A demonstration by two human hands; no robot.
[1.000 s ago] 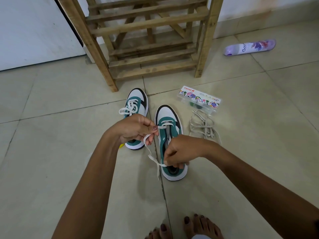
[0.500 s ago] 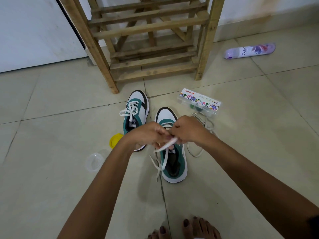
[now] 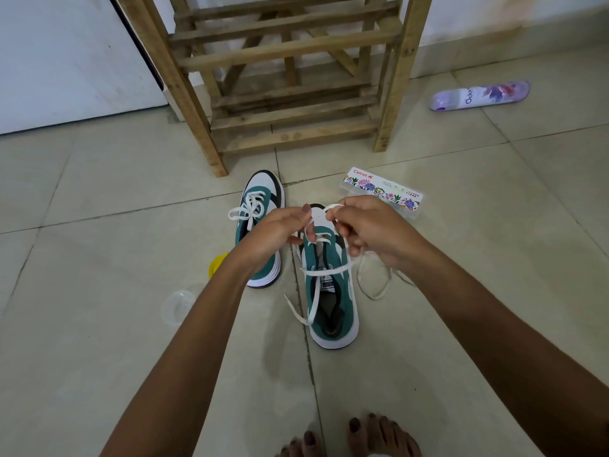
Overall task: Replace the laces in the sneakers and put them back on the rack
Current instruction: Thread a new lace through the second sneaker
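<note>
Two green-and-white sneakers stand on the tiled floor before a wooden rack [image 3: 290, 94]. The left sneaker [image 3: 260, 206] has its white lace tied in a bow. The right sneaker [image 3: 331, 291] is partly laced with a white lace [image 3: 316, 291] whose loose end trails off its left side. My left hand [image 3: 276, 239] pinches a strand of that lace above the shoe's toe. My right hand [image 3: 369, 232] grips a loop of the same lace just to the right. An old beige lace [image 3: 375, 285] lies on the floor beside the right shoe, partly under my right wrist.
A clear plastic box [image 3: 384, 191] with a floral label lies right of the shoes. A purple spray can [image 3: 479, 95] lies at the far right. A yellow lid [image 3: 217, 265] and a clear lid [image 3: 178, 305] sit left of the shoes. My bare feet [image 3: 356, 437] are at the bottom edge.
Both hands have risen from low over the right sneaker to above its toe. The right hand drew a loop of lace up and right; the lace now crosses the upper eyelets.
</note>
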